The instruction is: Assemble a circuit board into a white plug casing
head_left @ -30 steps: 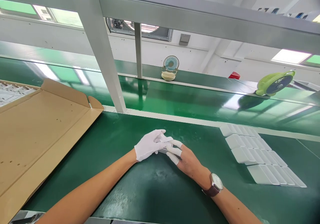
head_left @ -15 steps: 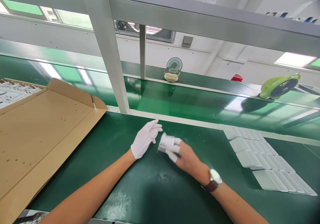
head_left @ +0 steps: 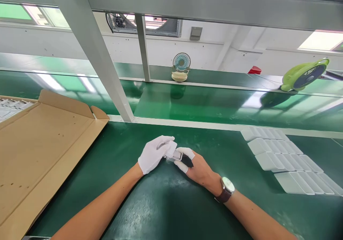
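Observation:
My left hand, in a white glove, and my right hand, with white finger cots and a wristwatch, meet over the green belt. Between them they hold a small white and grey part. The left fingers pinch its white left end and the right fingertips grip its right end. Several white rectangular cases lie in overlapping rows on the belt to the right of my hands.
A flat brown cardboard box lies at the left, with white parts behind it. A grey frame post stands behind my hands. On the far belt sit a small teal fan and a green fan.
Half a second ago my left hand was lifted off the part, which my right hand held alone. Now the left hand has come back and grips its left end.

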A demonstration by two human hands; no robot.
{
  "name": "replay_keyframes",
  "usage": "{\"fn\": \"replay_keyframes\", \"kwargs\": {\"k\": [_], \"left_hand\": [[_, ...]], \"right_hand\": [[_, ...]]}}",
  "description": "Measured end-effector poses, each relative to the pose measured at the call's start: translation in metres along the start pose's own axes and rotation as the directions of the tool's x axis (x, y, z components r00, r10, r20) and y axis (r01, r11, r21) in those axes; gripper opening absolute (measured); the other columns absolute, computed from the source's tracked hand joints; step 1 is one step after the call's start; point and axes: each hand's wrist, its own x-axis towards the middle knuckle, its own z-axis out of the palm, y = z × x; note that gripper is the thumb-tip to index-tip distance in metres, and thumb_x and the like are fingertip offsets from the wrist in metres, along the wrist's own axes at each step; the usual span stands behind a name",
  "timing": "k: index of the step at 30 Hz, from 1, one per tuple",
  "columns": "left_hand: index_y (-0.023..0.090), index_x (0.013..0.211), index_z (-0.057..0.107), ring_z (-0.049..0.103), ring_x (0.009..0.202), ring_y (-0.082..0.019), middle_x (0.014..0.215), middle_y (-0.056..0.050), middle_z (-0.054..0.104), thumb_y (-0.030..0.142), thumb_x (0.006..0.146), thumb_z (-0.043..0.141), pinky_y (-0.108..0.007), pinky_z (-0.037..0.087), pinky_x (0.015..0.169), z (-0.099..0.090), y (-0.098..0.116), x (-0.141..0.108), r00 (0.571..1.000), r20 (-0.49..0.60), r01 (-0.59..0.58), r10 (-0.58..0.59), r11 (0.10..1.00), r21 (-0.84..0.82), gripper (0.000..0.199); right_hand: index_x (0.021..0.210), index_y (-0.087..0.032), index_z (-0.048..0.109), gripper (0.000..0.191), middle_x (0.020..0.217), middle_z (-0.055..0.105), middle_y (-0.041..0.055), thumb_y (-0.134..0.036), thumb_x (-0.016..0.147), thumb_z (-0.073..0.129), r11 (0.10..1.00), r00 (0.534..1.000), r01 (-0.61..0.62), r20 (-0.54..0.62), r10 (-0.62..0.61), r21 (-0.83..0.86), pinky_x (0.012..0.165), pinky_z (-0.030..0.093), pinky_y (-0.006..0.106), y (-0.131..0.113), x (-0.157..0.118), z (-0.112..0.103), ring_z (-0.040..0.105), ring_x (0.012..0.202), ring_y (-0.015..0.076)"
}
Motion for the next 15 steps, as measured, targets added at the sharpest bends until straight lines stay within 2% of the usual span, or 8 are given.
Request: {"fn": "replay_keyframes", "kwargs": {"k": [5,9,12,15], "left_hand": [[0.018,0.118,0.070,0.052,0.066,-0.012,0.090,-0.005,0.069,0.033,0.087,0.069,-0.028,0.044,0.064,-0.002,-0.007,0.005,0.991,0.009,0.134,-0.134,0.987,-0.088,0.035],[0.017,0.127,0.067,0.053,0.068,-0.012,0.092,-0.005,0.068,0.033,0.086,0.071,-0.027,0.044,0.066,-0.007,-0.016,0.010,0.976,0.031,0.218,-0.216,0.954,-0.205,0.044],[0.016,0.123,0.070,0.053,0.067,-0.011,0.088,-0.003,0.066,0.032,0.084,0.073,-0.027,0.044,0.067,-0.009,-0.018,0.012,0.970,0.051,0.244,-0.239,0.934,-0.262,0.042],[0.015,0.116,0.073,0.055,0.069,-0.012,0.088,-0.004,0.067,0.033,0.081,0.075,-0.026,0.044,0.066,-0.009,-0.017,0.013,0.965,0.052,0.260,-0.255,0.927,-0.269,0.039]], "right_hand": [[0.137,-0.029,0.056,0.036,0.127,0.067,0.0084,-0.027,0.101,0.057,0.992,0.993,0.116,-0.014,-0.117,-0.053,0.096,0.058,0.039,0.002,0.001,0.001,0.067,0.114,0.0231],[0.138,-0.028,0.055,0.039,0.127,0.068,0.0082,-0.028,0.099,0.060,0.998,0.999,0.052,-0.010,-0.052,-0.028,0.096,0.059,0.040,0.001,0.001,0.001,0.068,0.113,0.0237],[0.140,-0.027,0.051,0.045,0.122,0.069,0.0084,-0.031,0.097,0.064,1.000,1.000,-0.030,-0.005,0.030,-0.003,0.093,0.060,0.041,0.001,0.000,0.001,0.070,0.107,0.0246],[0.143,-0.028,0.050,0.045,0.128,0.066,0.0096,-0.029,0.099,0.060,0.999,0.999,0.029,0.017,-0.029,-0.035,0.095,0.059,0.042,0.002,0.001,0.001,0.067,0.112,0.0254]]}}
